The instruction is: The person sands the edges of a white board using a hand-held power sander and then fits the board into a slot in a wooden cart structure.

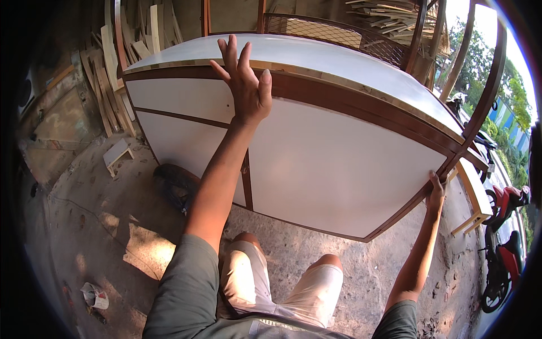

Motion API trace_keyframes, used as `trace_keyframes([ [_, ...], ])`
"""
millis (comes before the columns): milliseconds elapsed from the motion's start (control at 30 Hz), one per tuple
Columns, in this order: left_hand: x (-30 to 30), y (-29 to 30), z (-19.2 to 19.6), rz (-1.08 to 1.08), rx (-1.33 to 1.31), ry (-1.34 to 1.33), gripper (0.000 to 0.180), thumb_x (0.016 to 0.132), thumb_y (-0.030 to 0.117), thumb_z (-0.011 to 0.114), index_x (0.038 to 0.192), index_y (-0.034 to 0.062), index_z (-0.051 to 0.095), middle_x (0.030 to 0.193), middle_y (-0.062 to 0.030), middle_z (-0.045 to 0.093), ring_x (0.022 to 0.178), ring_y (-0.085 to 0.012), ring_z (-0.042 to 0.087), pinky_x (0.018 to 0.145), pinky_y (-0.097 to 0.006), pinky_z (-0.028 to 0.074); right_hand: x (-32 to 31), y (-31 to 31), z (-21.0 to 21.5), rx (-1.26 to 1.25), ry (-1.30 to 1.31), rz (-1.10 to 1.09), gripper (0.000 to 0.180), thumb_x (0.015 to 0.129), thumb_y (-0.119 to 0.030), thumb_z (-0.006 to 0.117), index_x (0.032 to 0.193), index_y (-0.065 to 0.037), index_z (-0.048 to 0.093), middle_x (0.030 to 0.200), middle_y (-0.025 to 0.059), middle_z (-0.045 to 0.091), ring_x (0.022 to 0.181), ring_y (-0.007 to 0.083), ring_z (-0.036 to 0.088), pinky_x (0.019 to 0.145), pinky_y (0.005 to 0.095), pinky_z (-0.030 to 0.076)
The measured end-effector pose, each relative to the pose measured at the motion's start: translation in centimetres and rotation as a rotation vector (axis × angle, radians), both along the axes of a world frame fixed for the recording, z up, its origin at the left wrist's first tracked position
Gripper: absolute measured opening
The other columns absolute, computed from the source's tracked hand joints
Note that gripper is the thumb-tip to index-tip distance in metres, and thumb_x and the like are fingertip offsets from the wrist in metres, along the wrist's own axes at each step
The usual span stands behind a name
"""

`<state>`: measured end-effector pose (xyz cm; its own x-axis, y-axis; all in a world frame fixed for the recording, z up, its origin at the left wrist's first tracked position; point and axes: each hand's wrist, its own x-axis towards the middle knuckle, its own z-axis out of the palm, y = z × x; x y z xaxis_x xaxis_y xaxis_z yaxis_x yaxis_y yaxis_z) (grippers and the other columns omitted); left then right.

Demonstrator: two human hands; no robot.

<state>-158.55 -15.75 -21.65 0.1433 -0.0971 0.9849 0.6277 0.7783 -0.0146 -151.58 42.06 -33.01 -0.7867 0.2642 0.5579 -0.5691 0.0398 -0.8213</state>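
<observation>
Two edges of the cabinet [344, 164] before you are attended, probably for steadying: your left hand [247, 93] by the top, fingers spread; right hand [436, 193] on the right, finger closure I cannot tell.

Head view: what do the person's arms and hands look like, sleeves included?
The left sleeve and right sleeve are short and dark grey-green. The left hand and right hand are ungloved; no watch, bracelet or cable shows on either forearm.
</observation>
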Motion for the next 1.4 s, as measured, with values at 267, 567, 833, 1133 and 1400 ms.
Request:
trace_keyframes([
  [267, 5.2, -2.5, -6.9, 0.012, 0.336, -0.224, 0.045, 0.1, 0.026, 0.06, 0.134, -0.0012, 0.048, 0.129, -0.0173, 0.051, 0.122, -0.0321, 0.046, 0.106, -0.05, 0.032, 0.5, 0.7, -0.5, 0.013, 0.062, 0.066, 0.049, 0.092, -0.017, 0.073, 0.134, 0.001, 0.055, 0.119, 0.0076, 0.068, 0.106, 0.0196, 0.065, 0.093, 0.0346, 0.051],
  [567, 6.9, 0.3, -15.9, -0.17, 0.345, -0.583, 0.049, 0.094, 0.024, 0.071, 0.13, -0.003, 0.052, 0.112, -0.0168, 0.055, 0.105, -0.0299, 0.054, 0.092, -0.043, 0.045, 0.5, 1.3, -0.7, -0.013, -0.015, -0.051, 0.055, 0.09, -0.021, 0.073, 0.137, -0.003, 0.052, 0.118, 0.0094, 0.065, 0.109, 0.0232, 0.065, 0.094, 0.0389, 0.052],
  [833, 8.4, -0.8, -19.3, -0.218, 0.371, -0.723, 0.049, 0.092, 0.019, 0.071, 0.132, -0.0009, 0.051, 0.116, -0.0214, 0.058, 0.112, -0.0381, 0.056, 0.092, -0.049, 0.048, 1.8, -0.3, -0.2, -0.034, -0.064, 0.039, 0.049, 0.094, -0.021, 0.072, 0.136, -0.005, 0.053, 0.109, 0.0034, 0.067, 0.09, 0.0154, 0.067, 0.073, 0.0298, 0.056],
  [1133, 8.6, 0.0, -25.9, -0.226, 0.405, -0.651, 0.058, 0.091, 0.022, 0.07, 0.14, -0.0004, 0.049, 0.125, -0.0211, 0.056, 0.117, -0.0415, 0.053, 0.101, -0.052, 0.045, 1.0, 0.0, -0.3, -0.087, -0.064, -0.037, 0.026, 0.097, -0.024, 0.07, 0.117, -0.011, 0.06, 0.081, -0.003, 0.063, 0.058, 0.0093, 0.057, 0.046, 0.0251, 0.044],
  [1400, 8.4, -2.4, -27.4, -0.243, 0.494, -0.692, 0.057, 0.09, 0.014, 0.071, 0.14, 0.0014, 0.048, 0.131, -0.02, 0.051, 0.12, -0.0358, 0.051, 0.1, -0.046, 0.046, 1.8, -0.8, 0.0, -0.046, -0.106, 0.03, 0.031, 0.1, -0.028, 0.066, 0.125, -0.011, 0.062, 0.102, -0.0004, 0.07, 0.084, 0.0135, 0.067, 0.066, 0.0283, 0.054],
])
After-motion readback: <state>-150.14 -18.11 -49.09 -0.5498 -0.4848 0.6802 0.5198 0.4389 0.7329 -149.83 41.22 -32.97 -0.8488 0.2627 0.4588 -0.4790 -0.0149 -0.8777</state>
